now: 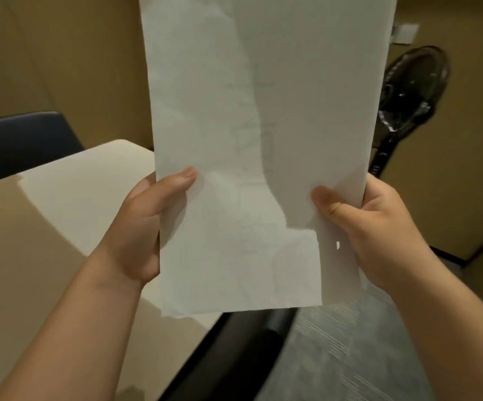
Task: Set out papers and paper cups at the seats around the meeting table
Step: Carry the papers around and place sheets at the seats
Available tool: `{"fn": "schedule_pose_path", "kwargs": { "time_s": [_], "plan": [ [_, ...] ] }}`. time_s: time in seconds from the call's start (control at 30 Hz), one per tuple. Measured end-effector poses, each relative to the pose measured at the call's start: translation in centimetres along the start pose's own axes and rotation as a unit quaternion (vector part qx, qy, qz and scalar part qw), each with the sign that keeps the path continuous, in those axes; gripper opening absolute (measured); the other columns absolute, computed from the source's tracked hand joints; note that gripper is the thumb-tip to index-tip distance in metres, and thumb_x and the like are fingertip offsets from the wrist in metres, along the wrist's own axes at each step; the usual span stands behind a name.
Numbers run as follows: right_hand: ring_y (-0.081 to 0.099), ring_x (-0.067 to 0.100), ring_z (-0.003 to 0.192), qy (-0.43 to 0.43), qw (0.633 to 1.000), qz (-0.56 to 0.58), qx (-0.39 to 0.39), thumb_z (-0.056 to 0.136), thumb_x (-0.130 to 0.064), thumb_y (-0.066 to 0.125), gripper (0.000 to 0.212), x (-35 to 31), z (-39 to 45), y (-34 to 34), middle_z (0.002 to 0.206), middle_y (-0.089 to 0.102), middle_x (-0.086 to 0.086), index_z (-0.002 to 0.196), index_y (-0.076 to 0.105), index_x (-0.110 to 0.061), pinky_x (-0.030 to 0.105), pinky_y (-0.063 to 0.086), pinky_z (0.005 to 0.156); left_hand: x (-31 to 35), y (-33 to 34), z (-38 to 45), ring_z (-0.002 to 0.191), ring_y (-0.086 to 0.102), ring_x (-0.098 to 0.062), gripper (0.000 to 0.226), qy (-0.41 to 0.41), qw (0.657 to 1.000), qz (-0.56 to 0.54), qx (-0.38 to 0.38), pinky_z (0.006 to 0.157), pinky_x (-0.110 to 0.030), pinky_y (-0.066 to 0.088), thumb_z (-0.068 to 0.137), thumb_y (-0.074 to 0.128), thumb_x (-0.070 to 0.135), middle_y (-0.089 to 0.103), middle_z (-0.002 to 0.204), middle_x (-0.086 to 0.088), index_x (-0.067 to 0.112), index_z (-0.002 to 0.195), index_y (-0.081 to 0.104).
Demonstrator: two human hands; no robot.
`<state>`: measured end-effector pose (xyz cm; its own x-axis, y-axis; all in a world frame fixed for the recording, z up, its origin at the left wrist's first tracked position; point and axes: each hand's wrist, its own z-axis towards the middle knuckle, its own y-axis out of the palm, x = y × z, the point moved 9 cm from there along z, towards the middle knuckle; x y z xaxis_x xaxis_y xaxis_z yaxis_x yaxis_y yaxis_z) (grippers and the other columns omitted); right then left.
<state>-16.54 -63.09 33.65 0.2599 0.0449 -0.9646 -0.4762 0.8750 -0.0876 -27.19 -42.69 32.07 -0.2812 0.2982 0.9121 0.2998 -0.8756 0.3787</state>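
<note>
Both hands, left hand [144,215] and right hand [376,227], gripped the papers [263,125] upright, long axis pointing away, perhaps two sheets, beside the desk [46,227].

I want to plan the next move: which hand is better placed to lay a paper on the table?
Probably the left hand: the table lies on its side, right under that forearm. The right hand holds the papers over the floor.

Left hand [144,224], right hand [379,227] raised, thumbs forward, fingers pinching.
</note>
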Motion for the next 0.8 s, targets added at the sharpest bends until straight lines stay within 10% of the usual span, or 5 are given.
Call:
{"fn": "schedule_pose_path", "kwargs": {
  "time_s": [0.33, 0.8],
  "plan": [
    [0.061, -0.001, 0.064, 0.030, 0.998, 0.008, 0.058, 0.090, -0.016, 0.062, 0.009, 4.7, 1.8, -25.6, 0.069, 0.067, -0.015, 0.096, 0.066, -0.020, 0.016, 0.048, 0.054, -12.1, 22.3, 8.7, 0.086, 0.076, -0.015, 0.021, -0.067, 0.997, 0.033, -0.025, 0.062, -0.022, 0.059, 0.087, 0.058, 0.026, 0.079, 0.095, 0.003, 0.021, 0.100, 0.074],
    [0.070, 0.017, 0.102, 0.096, 0.994, -0.037, 0.022, 0.092, -0.025, 0.062, 0.026, 17.1, 28.6, -31.3, 0.112, 0.073, -0.005, 0.118, 0.064, -0.026, 0.038, 0.055, 0.087, -21.1, 20.8, 35.7, 0.079, 0.076, -0.020, 0.021, -0.049, 0.987, 0.145, 0.041, 0.057, -0.025, 0.059, 0.092, 0.056, 0.027, 0.079, 0.089, -0.002, 0.015, 0.099, 0.072]
  ]
}}
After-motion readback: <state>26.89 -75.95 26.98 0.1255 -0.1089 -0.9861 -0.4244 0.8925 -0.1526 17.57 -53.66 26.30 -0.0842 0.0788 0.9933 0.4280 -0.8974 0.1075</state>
